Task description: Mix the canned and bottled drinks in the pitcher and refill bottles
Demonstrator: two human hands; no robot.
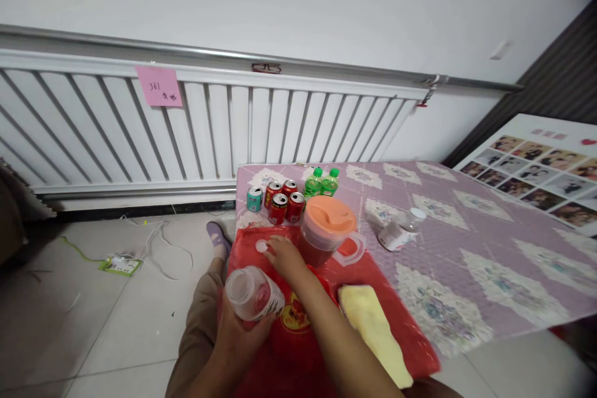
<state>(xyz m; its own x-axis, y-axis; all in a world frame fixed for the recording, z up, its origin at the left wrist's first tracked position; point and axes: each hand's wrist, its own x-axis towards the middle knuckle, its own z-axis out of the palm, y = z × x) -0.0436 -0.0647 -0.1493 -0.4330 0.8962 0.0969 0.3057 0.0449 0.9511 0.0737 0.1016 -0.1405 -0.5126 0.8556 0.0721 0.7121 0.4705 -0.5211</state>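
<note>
My left hand point(242, 336) grips an uncapped clear plastic bottle point(254, 292) with a little red liquid in it, tilted with its mouth toward me. My right hand point(285, 256) lies on the red plastic sheet point(410, 348), fingers close to a small white bottle cap point(262, 246). Right of that hand stands a pitcher point(326, 230) of red drink with an orange lid. A yellow cloth point(373, 323) lies on the sheet beside my right forearm.
At the far end of the purple patterned table point(466, 249) stand a teal can point(254, 198), several red cans point(284, 201) and two green bottles point(321, 181). A capped clear bottle point(401, 230) lies on its side. A power strip point(120, 264) is on the floor, a radiator point(140, 130) behind.
</note>
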